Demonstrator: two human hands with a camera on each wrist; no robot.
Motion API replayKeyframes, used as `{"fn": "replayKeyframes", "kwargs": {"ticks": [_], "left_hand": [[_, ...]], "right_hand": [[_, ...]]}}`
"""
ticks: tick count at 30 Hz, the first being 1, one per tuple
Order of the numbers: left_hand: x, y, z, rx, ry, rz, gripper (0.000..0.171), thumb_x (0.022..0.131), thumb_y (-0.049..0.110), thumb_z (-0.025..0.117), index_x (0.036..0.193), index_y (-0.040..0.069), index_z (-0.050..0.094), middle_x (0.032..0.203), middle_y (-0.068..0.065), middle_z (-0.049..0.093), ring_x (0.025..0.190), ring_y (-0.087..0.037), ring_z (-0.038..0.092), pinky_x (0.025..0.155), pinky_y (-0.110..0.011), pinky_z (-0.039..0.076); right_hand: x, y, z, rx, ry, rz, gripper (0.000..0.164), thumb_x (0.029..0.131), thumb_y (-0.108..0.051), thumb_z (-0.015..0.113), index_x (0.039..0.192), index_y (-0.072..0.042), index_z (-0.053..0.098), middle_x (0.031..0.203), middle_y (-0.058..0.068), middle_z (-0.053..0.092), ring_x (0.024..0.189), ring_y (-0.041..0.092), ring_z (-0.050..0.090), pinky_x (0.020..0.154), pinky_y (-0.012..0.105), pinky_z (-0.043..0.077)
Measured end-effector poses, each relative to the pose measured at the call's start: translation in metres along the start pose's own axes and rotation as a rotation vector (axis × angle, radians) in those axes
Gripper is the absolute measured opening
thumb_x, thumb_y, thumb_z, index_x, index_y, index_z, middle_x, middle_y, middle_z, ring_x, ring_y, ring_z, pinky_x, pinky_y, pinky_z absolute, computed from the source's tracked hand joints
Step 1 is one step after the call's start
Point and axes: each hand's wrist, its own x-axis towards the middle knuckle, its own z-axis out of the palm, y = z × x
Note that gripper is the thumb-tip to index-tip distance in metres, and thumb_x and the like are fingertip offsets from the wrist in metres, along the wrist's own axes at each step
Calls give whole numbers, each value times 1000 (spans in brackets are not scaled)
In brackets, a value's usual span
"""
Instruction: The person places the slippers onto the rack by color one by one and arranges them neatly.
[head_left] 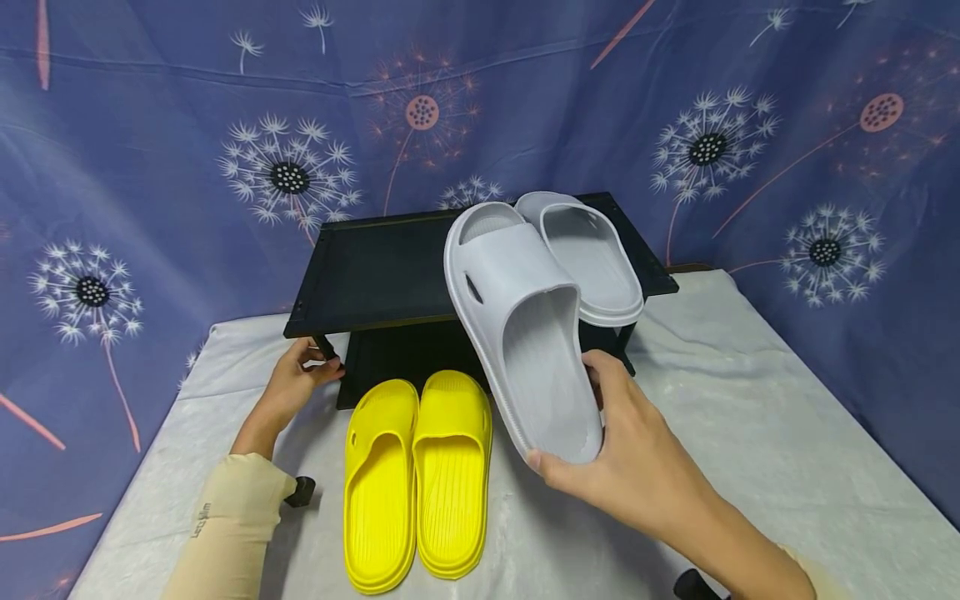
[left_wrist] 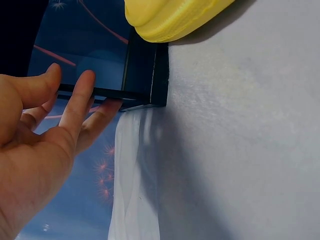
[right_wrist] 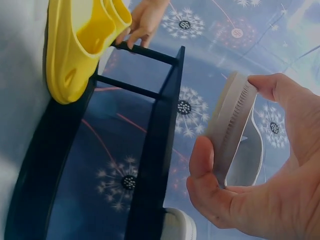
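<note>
With my left hand I touch the black rack; a yellow slipper pokes in by it, white cloth beneath, blue curtain behind.

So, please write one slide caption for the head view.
Right hand holding a grey slipper, left hand at the black rack.
</note>
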Motion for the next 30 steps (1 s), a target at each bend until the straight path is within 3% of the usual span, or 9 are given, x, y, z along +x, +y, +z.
{"fn": "replayKeyframes", "kwargs": {"ticks": [14, 23, 30], "left_hand": [[1, -2, 1, -13, 13, 4, 28, 96, 0, 55, 119, -3, 39, 110, -20, 43, 105, -44, 61, 93, -47, 49], [2, -3, 1, -10, 4, 18, 27, 96, 1, 56, 117, -3, 40, 110, -20, 44, 94, -22, 67, 93, -47, 50], [1, -2, 1, -9, 9, 9, 25, 96, 2, 56, 115, -3, 40, 110, -21, 43, 104, -42, 61, 94, -49, 49]], "right_hand": [[30, -5, -11, 8, -33, -8, 92, 64, -44, 86, 136, -16, 37, 122, 3, 51, 98, 23, 55, 81, 43, 47], [43, -8, -11, -7, -34, 0, 93, 67, -49, 82, 138, -10, 34, 124, 8, 53, 100, 29, 56, 83, 47, 48], [52, -12, -11, -24, -25, 4, 93, 68, -48, 81, 136, -7, 35, 123, 13, 53, 99, 31, 56, 83, 47, 48]]}}
